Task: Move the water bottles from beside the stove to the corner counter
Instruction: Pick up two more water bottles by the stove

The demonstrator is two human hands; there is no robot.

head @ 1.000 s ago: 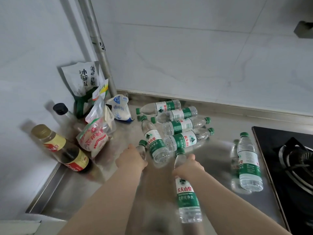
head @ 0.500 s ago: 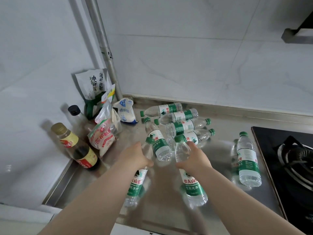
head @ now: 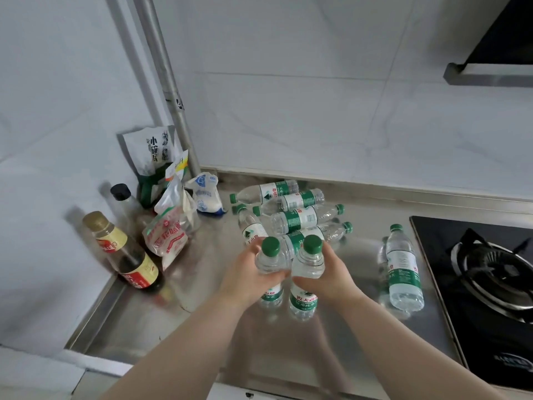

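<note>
Each hand grips one clear water bottle with a green cap and green label, both held upright and touching over the steel counter (head: pixel 161 319). My left hand (head: pixel 248 277) holds the left bottle (head: pixel 269 256); my right hand (head: pixel 331 272) holds the right bottle (head: pixel 307 264). Just beyond them several more bottles (head: pixel 300 217) lie in a pile toward the corner. One bottle (head: pixel 402 267) stands alone beside the black stove (head: pixel 478 284).
In the left corner stand a dark sauce bottle (head: pixel 127 255), a black-capped bottle (head: pixel 124 200), several food bags (head: pixel 167 229) and a white pouch (head: pixel 206 194). A grey pipe (head: pixel 170 90) runs up the corner. A range hood (head: pixel 490 73) hangs at the upper right.
Both hands have drawn together and tipped their bottles from slanted, base toward me, to upright side by side. The view has shifted left and up.
</note>
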